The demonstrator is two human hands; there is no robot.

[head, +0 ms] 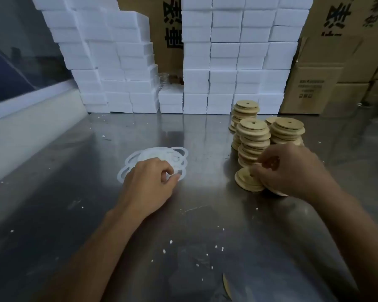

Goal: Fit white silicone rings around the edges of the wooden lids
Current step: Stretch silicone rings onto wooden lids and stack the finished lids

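- Rings (162, 156): a loose heap of thin, flat, translucent white silicone hoops is being seen lying overlapped on the steel table (74, 192), left of centre. Each one is round or slightly oval with a wide open middle.
- Left hand (150, 182): it is being held over the near edge of the ring heap, fingers curled, thumb and forefinger pinching at one ring. The pinch is partly hidden by the knuckles.
- Lids (252, 136): round, pale wooden discs, each with a small hole at the centre and a stepped rim, are being kept in several uneven stacks right of centre. The nearest stack is leaning a little; the others are standing just behind it and beside it.
- Loose lids (247, 182): two or three discs are lying low on the table at the foot of the nearest stack, tilted and overlapping.
- Right hand (290, 168): it is being laid on those loose lids, fingers curled round the edge of one disc, gripping it. The lid under the palm is mostly hidden.
- No ring is being seen fitted on any lid in view.
- Foam boxes (227, 62): white blocks are being stacked in a wall along the back of the table, with a gap in the middle.
- Cardboard boxes (327, 79): brown cartons are standing at the right rear, with one more showing through the gap.
- White crumbs (170, 241): small bits are being left scattered across the near table surface.
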